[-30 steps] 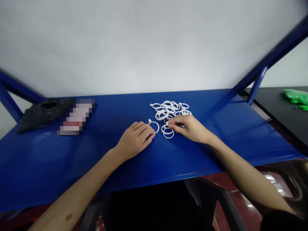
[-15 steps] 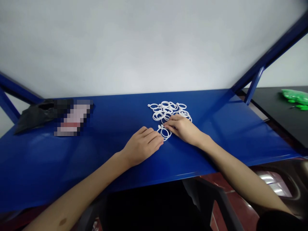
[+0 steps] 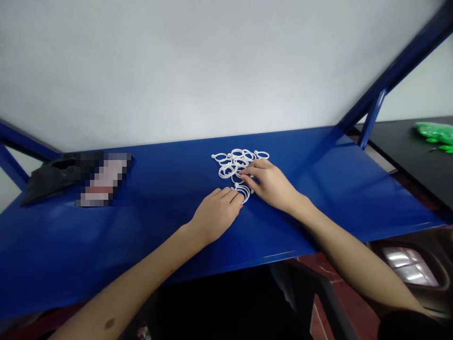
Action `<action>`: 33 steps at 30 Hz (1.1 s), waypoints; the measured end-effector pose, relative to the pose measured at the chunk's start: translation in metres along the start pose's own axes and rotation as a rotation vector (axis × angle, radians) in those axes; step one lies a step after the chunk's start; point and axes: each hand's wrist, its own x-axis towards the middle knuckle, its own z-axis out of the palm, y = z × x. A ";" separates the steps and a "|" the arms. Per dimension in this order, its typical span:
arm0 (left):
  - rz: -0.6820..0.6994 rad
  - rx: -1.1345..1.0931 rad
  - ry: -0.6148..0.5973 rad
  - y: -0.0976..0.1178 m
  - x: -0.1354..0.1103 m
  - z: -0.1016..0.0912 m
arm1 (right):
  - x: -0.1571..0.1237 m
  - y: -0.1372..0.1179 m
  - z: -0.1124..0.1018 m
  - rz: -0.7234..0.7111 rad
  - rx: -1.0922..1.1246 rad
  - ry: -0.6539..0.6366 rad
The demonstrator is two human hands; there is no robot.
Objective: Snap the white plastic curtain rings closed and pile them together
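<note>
Several white rings (image 3: 226,171), which look like plastic curtain rings with small eyelets, lie in a loose pile on the blue tabletop (image 3: 159,179). My left hand (image 3: 219,212) is closed with its fingertips on a small bunch of overlapping rings (image 3: 245,192) at the pile's near side. Over the pile's right part, my right hand (image 3: 269,184) has thumb and forefinger pinched at a white ring; its palm and fingers hide some rings. How firmly that ring is held is hard to see.
A black plastic bag (image 3: 53,179) and a blurred-out pinkish packet (image 3: 106,177) rest at the table's left. Blue metal posts (image 3: 373,118) frame both sides. On a black table (image 3: 399,146) at the right lies a green object (image 3: 437,133). A white wall (image 3: 212,71) stands behind.
My right hand has moved from the near bunch up to the pile's edge. More rings now overlap beside my left fingers. The view has shifted slightly.
</note>
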 end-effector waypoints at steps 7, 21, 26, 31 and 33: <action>-0.022 -0.156 -0.040 -0.012 -0.016 -0.002 | -0.003 -0.006 -0.001 -0.123 0.025 -0.044; 0.102 0.057 0.105 -0.041 -0.043 -0.006 | 0.001 -0.019 0.038 -0.555 -0.285 -0.207; 0.128 0.145 0.146 -0.038 -0.040 -0.008 | -0.004 -0.028 0.036 -0.533 -0.354 -0.159; -0.009 0.274 0.182 -0.027 -0.036 -0.005 | -0.006 -0.039 0.040 -0.434 -0.415 -0.081; -0.021 0.294 0.194 -0.025 -0.035 -0.006 | -0.006 -0.041 0.041 -0.413 -0.420 -0.048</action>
